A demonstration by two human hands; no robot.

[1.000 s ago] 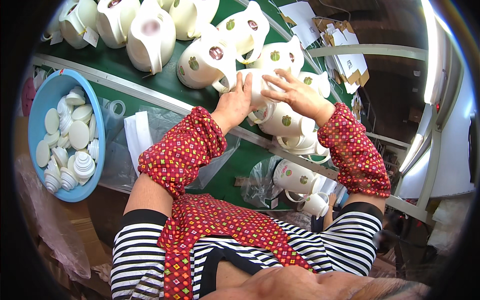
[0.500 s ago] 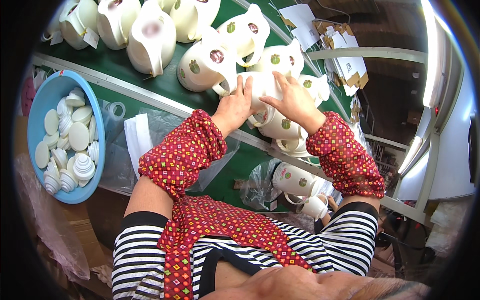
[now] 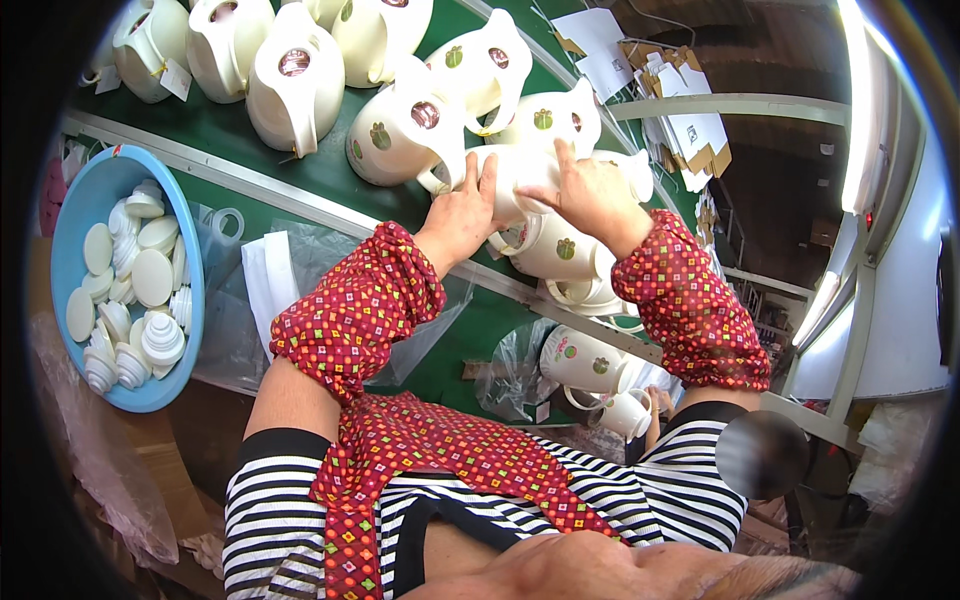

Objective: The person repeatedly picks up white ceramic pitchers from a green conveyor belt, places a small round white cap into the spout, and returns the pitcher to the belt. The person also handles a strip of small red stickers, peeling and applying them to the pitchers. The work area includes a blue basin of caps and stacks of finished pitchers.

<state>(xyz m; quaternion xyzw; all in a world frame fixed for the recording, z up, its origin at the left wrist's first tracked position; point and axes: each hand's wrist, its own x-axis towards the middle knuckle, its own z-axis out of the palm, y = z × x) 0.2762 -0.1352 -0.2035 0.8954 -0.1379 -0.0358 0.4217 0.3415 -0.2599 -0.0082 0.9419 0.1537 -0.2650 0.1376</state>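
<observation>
While both hands close on one white jug lying on its side on the green belt, the work reads as mid-batch. Left hand: fingers spread flat against the jug's near flank. Right hand: clamped over its top. Beyond the hands: upright white jugs, most showing open necks. Below the right hand: more jugs heaped. Far left of the left hand: blue basin holding many white caps, so capping appears unfinished.
</observation>
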